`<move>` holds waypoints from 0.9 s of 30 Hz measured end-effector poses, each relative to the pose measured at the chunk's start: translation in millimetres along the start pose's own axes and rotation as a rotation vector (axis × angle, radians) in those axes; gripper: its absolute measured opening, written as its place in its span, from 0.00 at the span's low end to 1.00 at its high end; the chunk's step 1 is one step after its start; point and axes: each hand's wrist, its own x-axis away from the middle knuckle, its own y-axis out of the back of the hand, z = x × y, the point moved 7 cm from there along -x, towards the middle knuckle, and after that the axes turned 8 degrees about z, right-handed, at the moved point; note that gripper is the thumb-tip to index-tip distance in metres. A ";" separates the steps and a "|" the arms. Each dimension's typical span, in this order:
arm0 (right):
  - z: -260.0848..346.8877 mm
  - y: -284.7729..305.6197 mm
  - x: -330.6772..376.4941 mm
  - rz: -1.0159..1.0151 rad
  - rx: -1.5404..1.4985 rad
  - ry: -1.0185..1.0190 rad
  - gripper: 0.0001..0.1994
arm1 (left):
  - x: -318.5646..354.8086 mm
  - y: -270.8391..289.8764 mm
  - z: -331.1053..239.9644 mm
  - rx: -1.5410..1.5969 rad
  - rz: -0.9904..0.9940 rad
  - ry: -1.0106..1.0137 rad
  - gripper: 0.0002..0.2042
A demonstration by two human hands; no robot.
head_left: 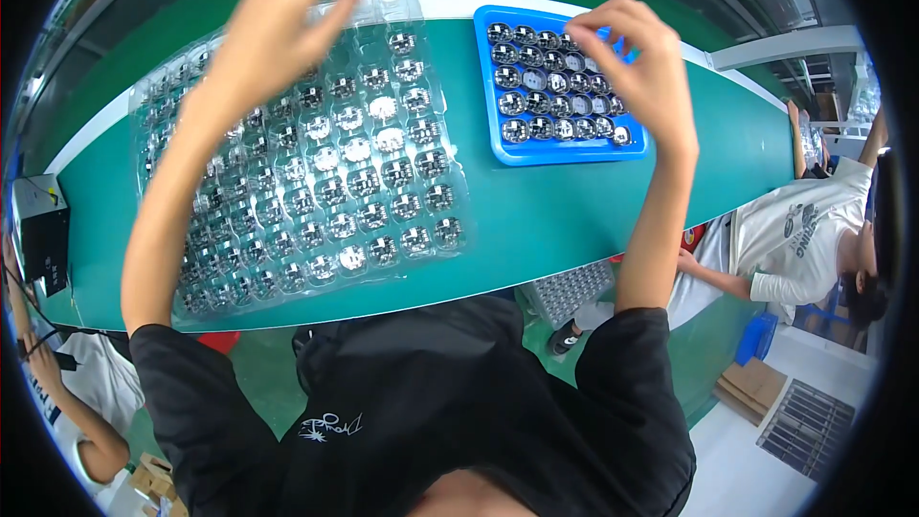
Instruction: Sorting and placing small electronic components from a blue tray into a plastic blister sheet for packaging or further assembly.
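Above the far part of a clear plastic tray (450,263), my left hand (292,19) is raised, with its thumb and fingers drawn together. Those fingertips are a little blurred, and what is between them, if anything, does not show. The tray's pockets carry many small round metallic parts (448,230) in rows; some far pockets lie bare. My right hand (637,62) hovers over the far right part of a blue tray (496,134), its fingers pinched near the back row. Whatever it grips is too small to tell. Round parts (515,129) fill much of the blue tray, and my hand hides some.
Both trays rest on a long green worktable (546,220). A dark box-shaped device (40,230) stands at its left end. One person in white (804,230) works to the right, another (91,402) to the left. A grey pocketed tray (570,292) sits below the table edge.
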 end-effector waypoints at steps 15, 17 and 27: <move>104.8 -104.8 -73.3 0.256 -0.204 0.301 0.08 | 79.5 30.8 35.8 0.145 0.389 0.363 0.08; 113.2 -120.3 -91.2 0.264 -0.212 0.314 0.08 | 83.0 37.1 43.9 0.118 0.339 0.379 0.08; 127.4 -126.3 -121.1 0.079 -0.157 0.364 0.11 | 96.2 54.0 47.9 0.058 0.225 0.388 0.09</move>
